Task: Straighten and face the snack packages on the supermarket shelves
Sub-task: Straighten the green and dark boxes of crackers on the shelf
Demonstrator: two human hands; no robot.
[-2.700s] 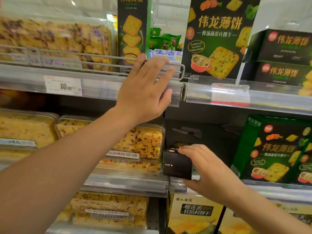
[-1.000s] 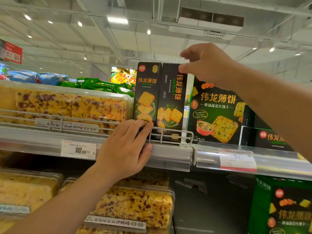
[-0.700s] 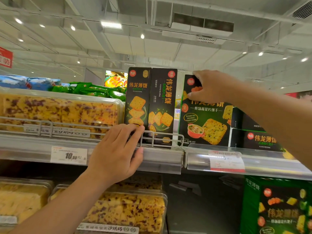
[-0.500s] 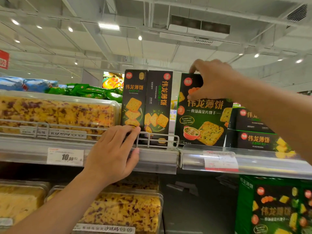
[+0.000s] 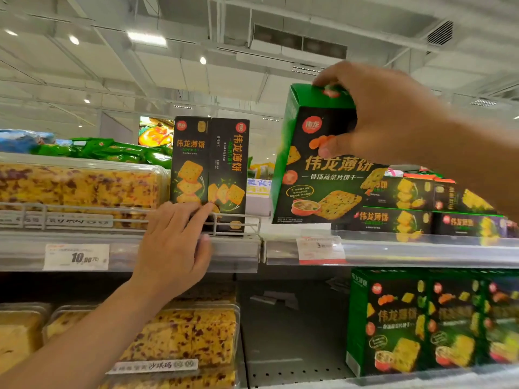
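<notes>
Right hand (image 5: 373,113): grips the top of a large green-and-black cardboard cracker box (image 5: 317,175), tilted, above the upper metal shelf edge (image 5: 421,248).
Left hand (image 5: 175,248): fingers straight, resting on white wire shelf rail (image 5: 84,213).
Just beyond left fingertips: two upright slim black cracker boxes (image 5: 209,164).

Slim boxes (image 5: 209,175) left of, probably beside, big box (image 5: 317,186).

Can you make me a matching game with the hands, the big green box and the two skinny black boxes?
Things:
1. left hand
2. right hand
3. big green box
4. two skinny black boxes

States:
A. stand upright behind the wire rail
B. rests on the shelf edge
C. tilted, lifted by its top
D. grips a box from above

Pairs: 1-B, 2-D, 3-C, 4-A
</notes>
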